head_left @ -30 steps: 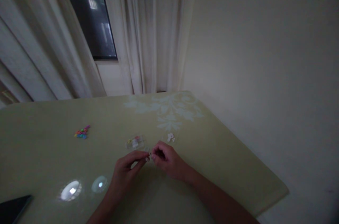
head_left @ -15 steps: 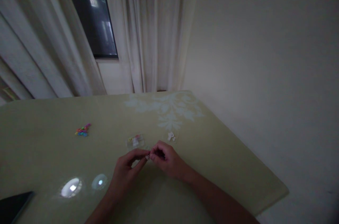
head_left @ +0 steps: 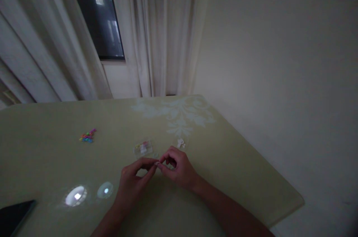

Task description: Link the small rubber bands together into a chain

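My left hand and my right hand meet fingertip to fingertip above the table. Both are closed in a pinch. Between the fingertips sits a tiny whitish piece, mostly covered and too small to name. Just beyond my left fingers lies a clear plastic box with small yellow, red and white bits in it. Past my right knuckles rests a little group of white pieces.
A small pile of multicoloured pieces lies to the left on the pale green table. A dark flat object is at the lower left corner. Lamp reflections shine on the tabletop. Curtains and a wall stand behind.
The fingertips have shifted slightly closer round the small piece, so less of it shows. My right hand has moved a touch up and to the right. Things on the table stay put.
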Available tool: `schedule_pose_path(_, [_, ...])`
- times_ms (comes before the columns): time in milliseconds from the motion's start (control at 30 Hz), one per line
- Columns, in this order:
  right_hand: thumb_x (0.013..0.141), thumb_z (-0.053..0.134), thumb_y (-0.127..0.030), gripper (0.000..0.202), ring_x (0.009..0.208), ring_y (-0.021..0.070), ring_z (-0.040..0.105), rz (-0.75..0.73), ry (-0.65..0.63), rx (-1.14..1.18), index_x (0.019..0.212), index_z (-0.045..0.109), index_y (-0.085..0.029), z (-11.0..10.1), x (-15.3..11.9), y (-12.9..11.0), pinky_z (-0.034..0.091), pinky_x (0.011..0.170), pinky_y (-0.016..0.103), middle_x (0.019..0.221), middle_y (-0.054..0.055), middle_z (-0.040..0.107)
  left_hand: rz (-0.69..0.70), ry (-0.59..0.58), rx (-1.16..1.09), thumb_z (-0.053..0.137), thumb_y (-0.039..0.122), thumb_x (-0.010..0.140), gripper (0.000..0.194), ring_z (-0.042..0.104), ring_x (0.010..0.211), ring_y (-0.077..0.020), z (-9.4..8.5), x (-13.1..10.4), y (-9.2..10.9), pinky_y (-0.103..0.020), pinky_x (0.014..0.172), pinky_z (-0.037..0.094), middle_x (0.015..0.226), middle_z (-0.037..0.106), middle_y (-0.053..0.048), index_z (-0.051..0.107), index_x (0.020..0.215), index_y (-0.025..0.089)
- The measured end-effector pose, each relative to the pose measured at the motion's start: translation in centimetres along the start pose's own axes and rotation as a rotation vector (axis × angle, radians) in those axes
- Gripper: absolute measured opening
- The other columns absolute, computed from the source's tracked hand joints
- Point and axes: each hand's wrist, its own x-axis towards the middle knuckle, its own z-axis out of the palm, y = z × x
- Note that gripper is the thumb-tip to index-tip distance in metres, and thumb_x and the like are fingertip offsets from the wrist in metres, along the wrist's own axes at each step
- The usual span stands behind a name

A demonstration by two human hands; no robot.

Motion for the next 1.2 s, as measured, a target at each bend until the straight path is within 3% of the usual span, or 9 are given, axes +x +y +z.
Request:
schedule_pose_path(267, [0.08,0.066,-0.017,0.008,0.07,0.0137,0.05,-0.145,0.074,-0.148,0.084,0.06,-0.02,0.6,-0.41,0.51,0.039,0.063,0.025,0.079,-0.001,0.053,0.005,0.013,-0.004,0.072,0.033,0.087,0.012,0.076,0.073,-0.0185,0.24,-0.07,0.34,-0.025,0.07,0.059,0.081,0.08,-0.001,0.078,0.088,0.023])
schedule_pose_path(633, [0.079,0.068,-0.021,0.009,0.062,0.0101,0.041,0.011,-0.04,0.17,0.082,0.06,-0.018,0.44,-0.17,0.72,0.033,0.054,0.023,0.076,-0.003,0.048,-0.055,-0.075,-0.21,0.072,0.034,0.088,0.015,0.074,0.076,-0.0205,0.4,0.09,0.91,-0.028,0.071,0.058,0.081,0.077,-0.005,0.076,0.087,0.02])
schedule_pose_path(867, [0.085,0.069,-0.035,0.02,0.06,0.0101,0.039,0.118,-0.108,0.324,0.083,0.06,-0.018,-0.04,-0.07,0.64,0.031,0.054,0.023,0.068,-0.004,0.047,-0.108,-0.08,-0.362,0.074,0.032,0.088,0.011,0.071,0.076,-0.0173,0.6,0.11,0.44,-0.025,0.071,0.057,0.082,0.075,-0.003,0.074,0.088,0.021])
schedule_pose_path(1200, [0.08,0.074,-0.028,0.014,0.058,0.0096,0.039,0.011,-0.036,0.189,0.078,0.064,-0.018,0.28,-0.08,0.62,0.03,0.051,0.023,0.073,-0.002,0.05,-0.116,-0.057,-0.388,0.077,0.032,0.085,0.013,0.073,0.073,-0.0169,0.56,0.25,0.39,-0.024,0.068,0.059,0.078,0.076,-0.003,0.074,0.084,0.02])
